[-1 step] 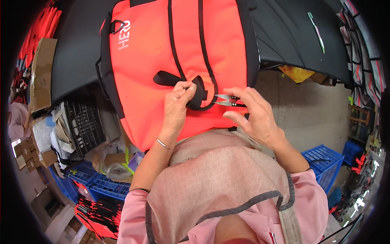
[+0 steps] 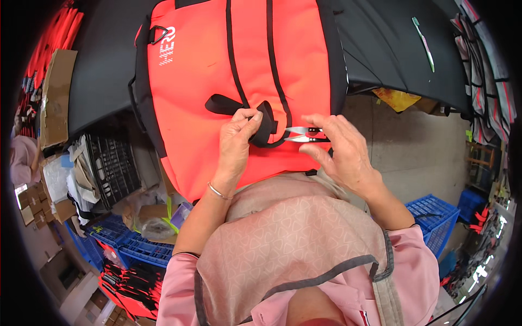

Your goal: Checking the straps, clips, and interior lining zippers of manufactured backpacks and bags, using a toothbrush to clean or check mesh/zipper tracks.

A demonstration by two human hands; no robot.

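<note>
A bright orange-red bag (image 2: 201, 108) with black side panels lies before me. Between its thumb and fingers, my left hand (image 2: 237, 136) pinches a black webbing strap (image 2: 265, 127), which forms loops at the lower end of the bag's black trim. Just right of it, my right hand (image 2: 342, 149) holds a small pair of thread snips (image 2: 304, 135). The snips' silvery blades are apart and point left, close to the curved lower end of the strap. Whether the blade tips touch anything, I cannot tell.
A toothbrush (image 2: 425, 44) lies on the black table cover (image 2: 380, 43) at far right. Blue plastic crates (image 2: 433, 209) stand low at right and left. A cardboard box (image 2: 58, 98) is at the left edge, and grey strapped pieces hang at far right.
The snips and my right hand's fingers have shifted very slightly. My left hand and the strap stay where they were.
</note>
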